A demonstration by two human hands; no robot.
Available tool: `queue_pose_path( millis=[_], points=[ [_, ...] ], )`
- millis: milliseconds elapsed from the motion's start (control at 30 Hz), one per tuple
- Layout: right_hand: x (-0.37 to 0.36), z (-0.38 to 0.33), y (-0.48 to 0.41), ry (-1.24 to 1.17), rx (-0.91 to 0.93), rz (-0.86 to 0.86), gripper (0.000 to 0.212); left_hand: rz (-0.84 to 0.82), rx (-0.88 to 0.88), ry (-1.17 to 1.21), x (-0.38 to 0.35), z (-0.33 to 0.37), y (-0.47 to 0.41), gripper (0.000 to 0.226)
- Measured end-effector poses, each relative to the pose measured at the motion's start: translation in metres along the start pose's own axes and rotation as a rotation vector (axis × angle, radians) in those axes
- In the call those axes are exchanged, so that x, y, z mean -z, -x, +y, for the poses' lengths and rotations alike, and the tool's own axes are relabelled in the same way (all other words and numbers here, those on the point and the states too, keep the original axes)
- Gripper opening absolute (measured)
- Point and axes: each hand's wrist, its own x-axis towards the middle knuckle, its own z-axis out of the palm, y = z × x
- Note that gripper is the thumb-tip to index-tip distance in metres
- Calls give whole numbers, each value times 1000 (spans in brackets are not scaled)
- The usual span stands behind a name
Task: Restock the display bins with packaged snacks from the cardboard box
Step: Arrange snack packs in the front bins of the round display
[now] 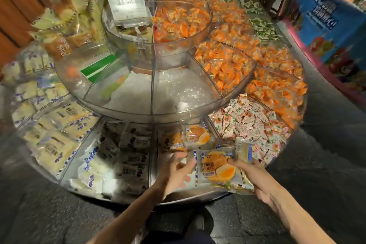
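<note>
Nearest us, the right hand grips a stack of cake packets, thumb pressed on top. We log the stack over the front compartment of the display's lowest ring. The left hand sits beside the stack's left edge, fingers loosely spread, holding nothing we can see. One loose cake packet lies in that compartment. Dark-labelled packets are to its left and pink-and-white sweets to its right. Beyond — orange packets, then a price tag.

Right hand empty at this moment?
No: the right hand grips a stack of bread packets, with its thumb lying across the top one.
</note>
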Motion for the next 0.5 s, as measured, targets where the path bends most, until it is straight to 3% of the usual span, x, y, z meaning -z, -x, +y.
queue_pose_path(
  millis=[67, 233, 267, 367, 500],
  points=[
    [-11, 2, 2, 20, 6, -9, 21, -112, 104, 146, -1, -7, 17, 72],
    [-31, 16, 0, 190, -35, -140, 27, -128, 152, 264, 5, -28, 22, 108],
    [-32, 18, 0, 196, -34, -157, 29, -128, 129, 276, 5, -27, 25, 101],
    [-32, 16, 0, 184, -41, -143, 29, -70, 44, 195, 9, -22, 27, 47],
    [-17, 9, 1, 134, -14, -82, 22, 47, 16, 217, 20, -18, 20, 28]
  ],
)
